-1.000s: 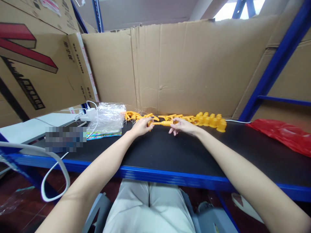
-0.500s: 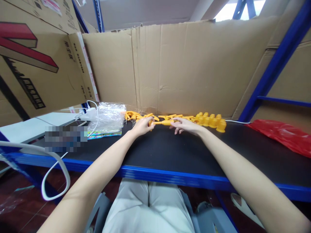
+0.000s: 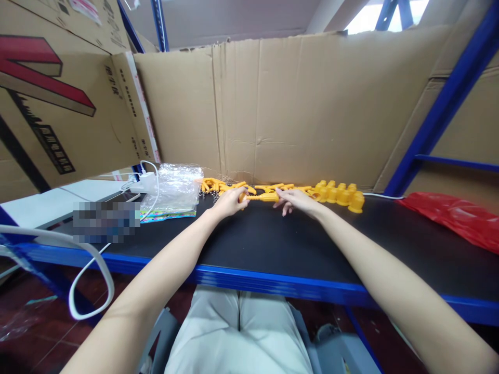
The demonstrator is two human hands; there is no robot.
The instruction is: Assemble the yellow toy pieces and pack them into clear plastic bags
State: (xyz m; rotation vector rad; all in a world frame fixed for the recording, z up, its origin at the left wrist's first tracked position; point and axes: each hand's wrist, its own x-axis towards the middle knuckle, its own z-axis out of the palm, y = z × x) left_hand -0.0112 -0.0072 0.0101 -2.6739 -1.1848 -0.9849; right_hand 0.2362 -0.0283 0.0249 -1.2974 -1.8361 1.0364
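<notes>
Above the black shelf, a yellow-orange screwdriver-shaped part (image 3: 268, 197) spans the gap between both hands, with a thin stem on the left and a thicker body on the right. My left hand (image 3: 231, 202) is closed around a small yellow piece at the stem's end; the fingers hide most of that piece. On the other end, my right hand (image 3: 298, 201) pinches the thick body between thumb and index finger, its other fingers loosely curled below. Just behind the hands lie loose yellow plastic pieces (image 3: 281, 187) and, to the left, small shiny metal bits (image 3: 201, 195).
Yellow cup-like pieces (image 3: 341, 195) stand in rows at the right. Farther right lies a red plastic bag (image 3: 448, 213). Clear plastic bags (image 3: 177, 187), a white cable (image 3: 111, 283) and a blurred item (image 3: 105, 221) are at left. Cardboard (image 3: 312, 109) walls the back.
My right thumb and fingers have shifted slightly on the thick body, showing more of it. My left hand keeps nearly the same place and hold.
</notes>
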